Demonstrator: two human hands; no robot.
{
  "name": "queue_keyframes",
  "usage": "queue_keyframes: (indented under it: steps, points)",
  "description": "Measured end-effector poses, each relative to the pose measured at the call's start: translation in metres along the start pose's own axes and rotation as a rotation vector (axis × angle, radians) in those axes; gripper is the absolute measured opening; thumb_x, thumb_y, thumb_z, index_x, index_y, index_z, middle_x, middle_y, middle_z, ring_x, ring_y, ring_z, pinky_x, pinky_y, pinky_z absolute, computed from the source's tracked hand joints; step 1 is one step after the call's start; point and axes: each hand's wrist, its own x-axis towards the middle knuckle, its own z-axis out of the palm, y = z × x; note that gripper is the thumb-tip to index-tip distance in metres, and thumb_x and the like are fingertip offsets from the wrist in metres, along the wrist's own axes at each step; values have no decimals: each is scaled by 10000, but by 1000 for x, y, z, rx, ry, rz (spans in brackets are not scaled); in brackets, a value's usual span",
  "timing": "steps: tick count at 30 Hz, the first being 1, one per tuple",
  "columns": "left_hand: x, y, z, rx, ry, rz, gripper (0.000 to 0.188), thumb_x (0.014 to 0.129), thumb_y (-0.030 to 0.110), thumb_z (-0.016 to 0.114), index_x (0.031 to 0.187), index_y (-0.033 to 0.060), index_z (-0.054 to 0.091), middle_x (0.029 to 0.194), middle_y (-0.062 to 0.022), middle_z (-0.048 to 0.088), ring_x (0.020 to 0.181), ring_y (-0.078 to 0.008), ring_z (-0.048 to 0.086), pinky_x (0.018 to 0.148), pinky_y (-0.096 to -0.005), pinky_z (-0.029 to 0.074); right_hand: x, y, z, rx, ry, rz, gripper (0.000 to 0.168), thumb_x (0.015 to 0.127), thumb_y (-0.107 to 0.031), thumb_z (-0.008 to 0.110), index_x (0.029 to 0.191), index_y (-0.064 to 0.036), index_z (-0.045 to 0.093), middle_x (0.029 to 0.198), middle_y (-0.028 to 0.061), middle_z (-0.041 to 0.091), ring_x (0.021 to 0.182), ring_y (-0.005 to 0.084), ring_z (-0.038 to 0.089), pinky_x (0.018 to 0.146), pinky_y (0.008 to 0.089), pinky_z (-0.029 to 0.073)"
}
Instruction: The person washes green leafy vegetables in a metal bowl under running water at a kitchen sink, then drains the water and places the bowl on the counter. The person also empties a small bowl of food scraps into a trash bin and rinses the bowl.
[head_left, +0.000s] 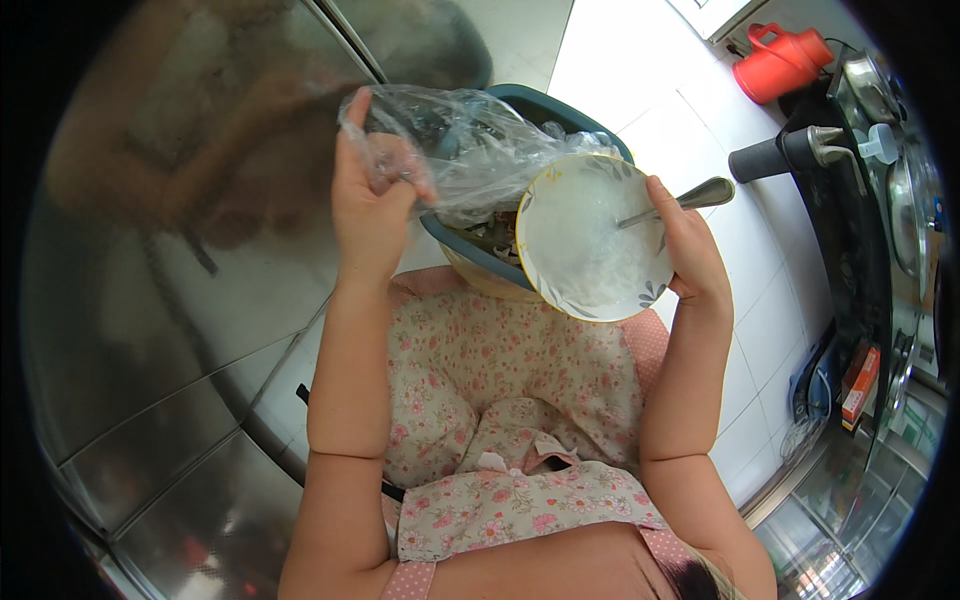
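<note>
My left hand (379, 180) grips crumpled clear plastic film (472, 142), with one finger stretched upward beneath it. The film spreads rightward over a bin (517, 94) with a blue-grey rim. Inside the bin lie mixed scraps (504, 232), partly covered by the film. In my right hand (686, 240) is a white bowl (592, 247) with a yellow edge and grey leaf pattern, tilted towards me at the bin's right side. Pale, whitish contents lie in it. A metal spoon (709, 196) rests in the bowl, its handle sticking out past my right thumb.
Shiny metal doors (247, 315) stand close on the left. To the right, a dark counter (832, 225) carries metal pans (870, 86) and a red and orange box (861, 386). A red jug (784, 64) stands at the upper right, near a dark grey cylinder (765, 159).
</note>
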Motion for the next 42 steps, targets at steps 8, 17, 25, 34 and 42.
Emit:
queue_keyframes:
  steps: [8,17,25,34,42]
  points:
    - [1,2,0,112,63,-3,786,736,-105,377,1467,124,200,1137,-90,519,507,-27,374,412,-168,306,-7,-1,-6,-38,25,14,552,900,-430,556,1057,97,606,941,184,657,808,220,659,691,310,540]
    - [4,-18,14,148,-126,-16,822,761,-76,382,1493,150,85,1211,-114,531,531,-9,349,438,-147,307,-15,-11,-6,88,4,-20,523,929,-384,528,1102,108,576,951,170,650,803,199,654,682,286,537]
    - [10,-3,26,-117,-233,-272,808,766,-29,350,1496,164,61,1236,-211,522,554,-35,373,495,-154,345,0,-10,14,58,-154,16,589,904,-427,560,1175,96,555,1010,187,635,873,210,643,720,305,534]
    - [18,6,37,-400,-180,-438,823,759,13,362,1498,188,44,1273,-262,478,562,-76,404,567,-174,399,-2,-25,37,15,-207,120,553,890,-409,588,1146,80,554,1083,186,615,928,225,634,760,333,540]
    - [14,12,18,-33,-289,-267,828,770,-18,365,1497,186,26,1316,-228,475,555,-30,397,512,-149,369,7,-16,36,37,-82,28,553,904,-393,562,1034,144,590,943,228,652,792,262,677,658,323,567]
